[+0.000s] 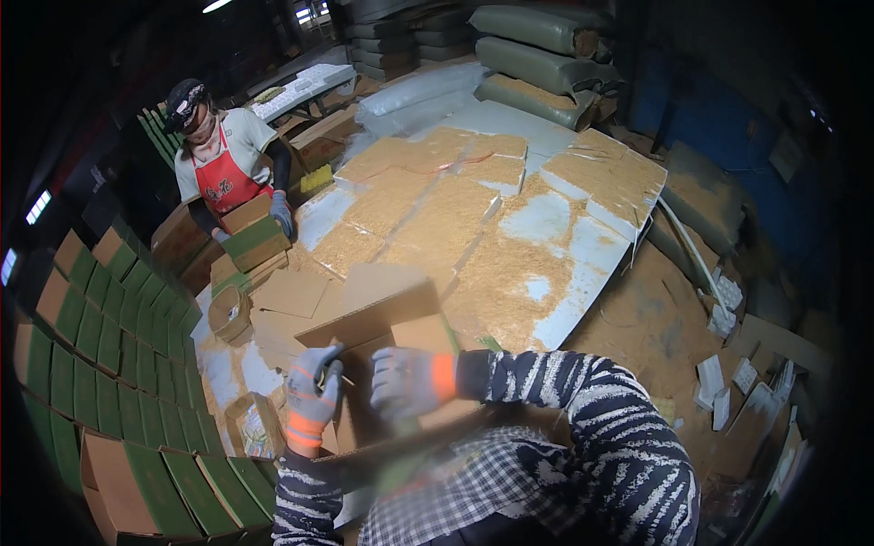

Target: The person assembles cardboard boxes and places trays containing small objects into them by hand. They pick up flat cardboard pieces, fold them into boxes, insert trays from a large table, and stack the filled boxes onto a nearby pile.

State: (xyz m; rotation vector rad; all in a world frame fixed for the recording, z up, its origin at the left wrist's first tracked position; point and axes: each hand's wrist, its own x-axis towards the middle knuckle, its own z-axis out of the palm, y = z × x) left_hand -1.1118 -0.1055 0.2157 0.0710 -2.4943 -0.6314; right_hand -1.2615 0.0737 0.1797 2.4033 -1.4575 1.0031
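An open cardboard box (372,314) stands right in front of me, its flaps raised. Beside its left edge is my left hand (314,389), in a grey glove with an orange cuff, thumb and fingers curled with a dark gap between them. My right hand (404,381), gloved alike, is blurred by motion over the box's opening; its fingers are bent and their inner side is hidden. A thin pale strip (349,381) shows between the two hands. Whether either hand grips anything is unclear.
Sawdust-like material covers white foam slabs (437,211) on the worktable. Green-and-brown cartons (130,355) are stacked at left. Across from me a co-worker (229,157) in a red apron handles a green carton (256,239). Small cardboard containers (229,310) stand nearby; filled sacks (539,65) lie behind.
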